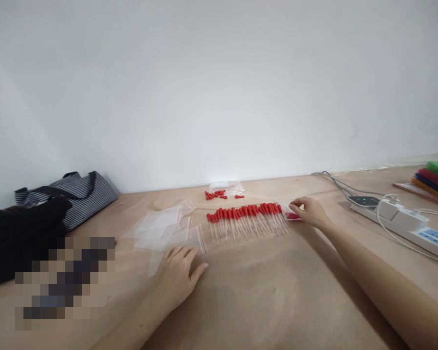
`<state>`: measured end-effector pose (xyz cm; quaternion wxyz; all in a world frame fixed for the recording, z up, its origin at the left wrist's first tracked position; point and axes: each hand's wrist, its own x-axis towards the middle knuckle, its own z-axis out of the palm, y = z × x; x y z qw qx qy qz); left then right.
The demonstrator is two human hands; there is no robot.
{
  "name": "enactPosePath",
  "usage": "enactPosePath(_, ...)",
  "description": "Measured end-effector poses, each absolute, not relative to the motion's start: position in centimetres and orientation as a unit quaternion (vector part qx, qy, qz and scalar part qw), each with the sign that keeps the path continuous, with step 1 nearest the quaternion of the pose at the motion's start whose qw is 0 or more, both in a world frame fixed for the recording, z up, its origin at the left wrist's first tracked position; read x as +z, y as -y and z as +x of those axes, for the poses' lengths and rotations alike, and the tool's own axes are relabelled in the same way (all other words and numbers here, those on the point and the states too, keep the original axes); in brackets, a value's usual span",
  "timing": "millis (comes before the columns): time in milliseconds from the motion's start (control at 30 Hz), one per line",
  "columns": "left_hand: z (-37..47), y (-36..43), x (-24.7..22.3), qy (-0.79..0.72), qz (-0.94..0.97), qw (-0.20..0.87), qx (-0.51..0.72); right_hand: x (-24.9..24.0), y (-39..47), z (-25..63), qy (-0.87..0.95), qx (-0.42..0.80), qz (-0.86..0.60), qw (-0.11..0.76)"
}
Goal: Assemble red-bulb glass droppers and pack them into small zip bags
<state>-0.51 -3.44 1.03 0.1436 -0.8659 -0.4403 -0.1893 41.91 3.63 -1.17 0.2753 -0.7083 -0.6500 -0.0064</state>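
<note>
My left hand (180, 270) lies palm down with its fingers stretched out, over the near edge of several clear zip bags (160, 221) spread in an overlapping pile. My right hand (308, 211) is at the right end of a row of droppers (248, 218) with red rubber bulbs and clear, thin tubes. Its thumb and fingers are pinched at a small clear zip bag (293, 216) with something red in it; the fingers partly hide this bag. Behind the row are several loose red rubber bulbs (215, 195) beside a clear plastic bag (228, 186).
At the left are a striped bag (95, 194) and a black cloth item (18, 238), with a pixelated patch in front. On the right stand a white power strip (416, 228) with cables, a small black-topped device (364, 201) and a stack of coloured folders (436, 180). A white wall (219, 97) bounds the wooden table.
</note>
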Motion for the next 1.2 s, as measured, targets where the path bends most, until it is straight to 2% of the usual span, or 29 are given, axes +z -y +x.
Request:
enactPosePath(100, -1.2, 2.4, 1.3, 0.434, -0.874, 0.12, -0.184, -0.9, -5.9, 40.4, 0.654, 0.001, -0.719, 0.235)
enactPosePath(300, -2.5, 1.8, 1.5, 0.522, -0.851, -0.05, -0.017, -1.3, -7.5, 39.4, 0.682, 0.035, -0.711, 0.166)
enactPosePath(467, -1.9, 4.3, 4.0, 0.502, -0.848, -0.154, 0.07, -0.8, -7.3, 39.3, 0.705, 0.068, -0.692, 0.142)
enactPosePath(633, -1.2, 5.3, 5.2, 0.461, -0.868, -0.171, 0.065, -0.4, -7.8, 39.2, 0.695, 0.105, -0.695, 0.148)
enactPosePath(733, -0.9, 4.7, 4.2, 0.443, -0.885, -0.14, 0.012, -0.4, -8.3, 39.1, 0.672, 0.138, -0.707, 0.172)
enactPosePath(833, -0.6, 4.3, 3.2, 0.416, -0.897, -0.151, 0.012, -0.4, -8.5, 38.9, 0.645, 0.182, -0.711, 0.215)
enactPosePath(1200, 1.0, 6.3, 2.8, 0.438, -0.884, -0.163, 0.022, 2.6, -5.7, 40.3, 0.532, 0.317, -0.648, 0.443)
